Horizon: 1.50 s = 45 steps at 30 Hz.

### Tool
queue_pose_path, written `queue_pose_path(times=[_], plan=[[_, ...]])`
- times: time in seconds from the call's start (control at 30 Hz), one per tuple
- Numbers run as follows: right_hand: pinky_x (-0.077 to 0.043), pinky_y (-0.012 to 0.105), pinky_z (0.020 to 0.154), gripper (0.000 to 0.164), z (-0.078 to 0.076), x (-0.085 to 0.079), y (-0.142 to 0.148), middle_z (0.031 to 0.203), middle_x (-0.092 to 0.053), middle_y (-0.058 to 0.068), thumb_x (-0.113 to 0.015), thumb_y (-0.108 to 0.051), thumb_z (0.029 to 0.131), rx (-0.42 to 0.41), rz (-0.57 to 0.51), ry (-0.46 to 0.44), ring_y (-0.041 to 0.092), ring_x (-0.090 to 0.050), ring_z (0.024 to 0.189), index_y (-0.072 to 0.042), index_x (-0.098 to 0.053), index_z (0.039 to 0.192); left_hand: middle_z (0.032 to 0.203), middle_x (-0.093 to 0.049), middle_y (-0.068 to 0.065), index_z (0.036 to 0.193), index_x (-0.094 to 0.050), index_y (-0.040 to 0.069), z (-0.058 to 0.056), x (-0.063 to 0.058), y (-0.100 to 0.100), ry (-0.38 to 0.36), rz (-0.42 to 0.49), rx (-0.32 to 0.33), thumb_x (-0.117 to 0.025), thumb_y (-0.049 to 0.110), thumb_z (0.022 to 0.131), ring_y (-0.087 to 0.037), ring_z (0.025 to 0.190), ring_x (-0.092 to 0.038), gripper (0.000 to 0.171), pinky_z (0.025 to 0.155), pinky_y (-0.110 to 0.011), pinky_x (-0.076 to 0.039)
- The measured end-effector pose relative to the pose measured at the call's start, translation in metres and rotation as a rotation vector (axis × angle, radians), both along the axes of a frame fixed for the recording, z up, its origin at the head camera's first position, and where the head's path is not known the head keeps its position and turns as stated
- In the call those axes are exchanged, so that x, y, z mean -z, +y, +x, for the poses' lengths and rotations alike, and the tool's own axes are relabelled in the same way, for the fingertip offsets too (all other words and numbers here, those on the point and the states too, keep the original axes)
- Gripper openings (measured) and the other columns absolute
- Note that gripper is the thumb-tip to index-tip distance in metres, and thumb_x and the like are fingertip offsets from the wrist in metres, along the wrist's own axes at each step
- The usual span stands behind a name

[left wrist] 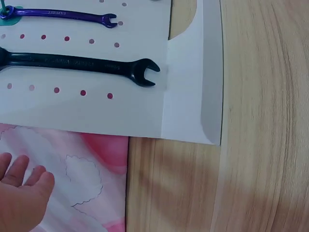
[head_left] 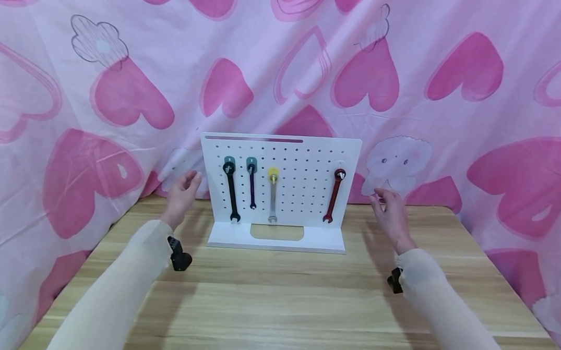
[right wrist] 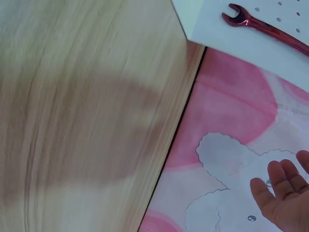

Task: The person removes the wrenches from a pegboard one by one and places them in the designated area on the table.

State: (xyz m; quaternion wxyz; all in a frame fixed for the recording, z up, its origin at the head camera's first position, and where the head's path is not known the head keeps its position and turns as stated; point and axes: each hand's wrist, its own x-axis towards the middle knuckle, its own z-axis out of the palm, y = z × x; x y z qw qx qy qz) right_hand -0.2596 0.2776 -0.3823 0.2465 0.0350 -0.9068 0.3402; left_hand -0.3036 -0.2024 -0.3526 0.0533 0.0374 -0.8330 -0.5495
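A white pegboard stand stands upright at the back of the table. From its pegs hang a black wrench, a smaller purple wrench, a silver wrench on a yellow hook, and a red wrench at the right. My left hand is raised just left of the board, fingers loosely bent and holding nothing. Nearest to it is the black wrench. On the other side, my right hand hovers right of the board, relaxed and holding nothing, with the red wrench closest.
The wooden table stretches in front of the stand. Behind it hangs a pink curtain with hearts. The stand's base has a cut-out in its middle. Each wrist carries a small black camera.
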Motion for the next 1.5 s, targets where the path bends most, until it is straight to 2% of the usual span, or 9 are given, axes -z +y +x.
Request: queue_pose_path(times=[0.1,0.17,0.27,0.37,0.57,0.8,1.17,1.3,1.5], plan=[[-0.05,0.046,0.087,0.032,-0.001,0.001,-0.005,0.111,-0.058,0.025,-0.054,-0.012,0.096,0.009,-0.064,0.023,0.037,-0.057,0.101,0.007,-0.055,0.121,0.148,-0.036,-0.015,0.146,-0.031,0.007,-0.003,0.003,0.004,0.031,0.062,-0.031,-0.043,0.047,0.097,-0.03,0.135,-0.034,0.064,0.112,-0.044,-0.031],[-0.054,0.03,0.081,0.03,0.0,0.001,-0.009,0.108,-0.06,0.022,-0.055,-0.011,0.095,0.018,-0.111,0.028,0.032,-0.059,0.098,0.006,-0.057,0.12,0.146,-0.039,-0.015,0.144,-0.034,0.007,-0.005,0.005,0.006,0.044,0.103,-0.043,-0.045,0.044,0.097,-0.029,0.134,-0.037,0.061,0.111,-0.043,-0.032],[-0.047,0.008,0.074,0.028,0.001,0.001,-0.017,0.105,-0.062,0.019,-0.057,-0.011,0.094,0.028,-0.177,0.038,0.027,-0.059,0.096,0.003,-0.059,0.118,0.144,-0.042,-0.014,0.143,-0.037,0.008,-0.007,0.008,0.009,0.058,0.16,-0.06,-0.048,0.043,0.096,-0.026,0.132,-0.039,0.059,0.111,-0.04,-0.034],[-0.039,-0.001,0.069,0.028,0.002,0.002,-0.026,0.106,-0.063,0.018,-0.057,-0.012,0.094,0.033,-0.237,0.039,0.018,-0.058,0.092,0.003,-0.059,0.118,0.143,-0.044,-0.013,0.141,-0.041,0.008,-0.009,0.01,0.013,0.073,0.208,-0.079,-0.05,0.043,0.095,-0.025,0.13,-0.041,0.058,0.11,-0.037,-0.036],[-0.042,0.001,0.073,0.026,0.004,0.003,-0.041,0.105,-0.064,0.017,-0.061,-0.012,0.092,0.029,-0.342,0.03,-0.002,-0.051,0.084,0.002,-0.061,0.114,0.139,-0.049,-0.009,0.136,-0.048,0.011,-0.01,0.012,0.021,0.082,0.24,-0.137,-0.054,0.042,0.093,-0.022,0.127,-0.046,0.053,0.107,-0.034,-0.04],[-0.045,0.004,0.073,0.024,0.0,0.009,-0.053,0.103,-0.064,0.018,-0.063,-0.008,0.09,-0.006,-0.431,0.03,0.0,-0.053,0.084,0.003,-0.061,0.111,0.14,-0.048,-0.005,0.136,-0.048,0.017,-0.011,0.009,0.027,0.067,0.265,-0.175,-0.053,0.045,0.093,-0.018,0.129,-0.044,0.052,0.108,-0.033,-0.038],[-0.045,0.004,0.07,0.026,-0.002,0.015,-0.066,0.103,-0.063,0.017,-0.063,-0.008,0.09,-0.009,-0.514,-0.009,0.001,-0.053,0.082,0.001,-0.062,0.115,0.137,-0.052,-0.005,0.133,-0.051,0.018,-0.014,0.011,0.033,0.071,0.304,-0.184,-0.054,0.044,0.092,-0.019,0.125,-0.048,0.049,0.106,-0.034,-0.04],[-0.045,0.004,0.07,0.026,-0.003,0.018,-0.067,0.103,-0.063,0.02,-0.064,-0.008,0.089,-0.021,-0.532,0.001,0.001,-0.053,0.082,0.001,-0.062,0.114,0.137,-0.053,-0.003,0.134,-0.051,0.019,-0.015,0.013,0.034,0.071,0.312,-0.187,-0.055,0.046,0.091,-0.018,0.124,-0.049,0.051,0.106,-0.034,-0.041],[-0.047,0.006,0.074,0.028,-0.004,0.021,-0.07,0.11,-0.064,0.017,-0.063,-0.009,0.09,-0.035,-0.59,-0.037,0.004,-0.055,0.087,-0.002,-0.061,0.117,0.137,-0.053,-0.002,0.134,-0.051,0.019,-0.016,0.015,0.036,0.067,0.307,-0.197,-0.055,0.047,0.09,-0.018,0.123,-0.049,0.052,0.104,-0.034,-0.043]])
